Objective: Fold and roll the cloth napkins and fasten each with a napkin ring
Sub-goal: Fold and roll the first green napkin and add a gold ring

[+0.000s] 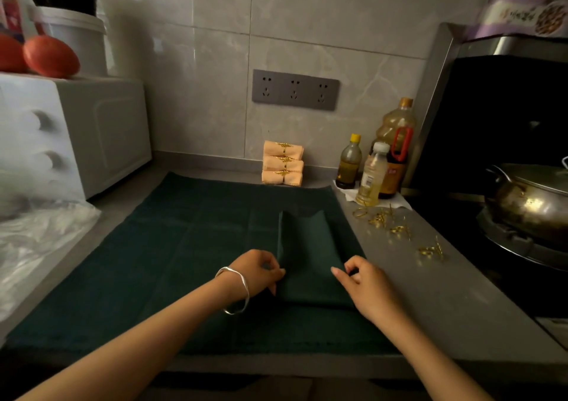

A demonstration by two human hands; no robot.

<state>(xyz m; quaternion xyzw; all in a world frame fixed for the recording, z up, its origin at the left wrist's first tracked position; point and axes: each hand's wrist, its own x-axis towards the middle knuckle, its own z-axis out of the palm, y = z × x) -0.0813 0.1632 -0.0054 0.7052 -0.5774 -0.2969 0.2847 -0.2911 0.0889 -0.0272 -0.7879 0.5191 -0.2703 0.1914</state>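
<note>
A dark green napkin [310, 256] lies folded into a long strip on top of a larger spread of dark green cloth [172, 247]. My left hand [261, 270] pinches the strip's left edge near its front end. My right hand [365, 280] pinches the right edge opposite it. Three rolled peach napkins [282, 164], each with a gold ring around it, are stacked against the back wall. Several loose gold napkin rings [396, 228] lie scattered on the grey counter to the right of the cloth.
Oil and sauce bottles [378, 167] stand at the back right. A steel pot [528, 200] sits on the stove at the right. A white microwave [67, 136] stands at the left, with a crumpled plastic bag [40, 234] in front of it.
</note>
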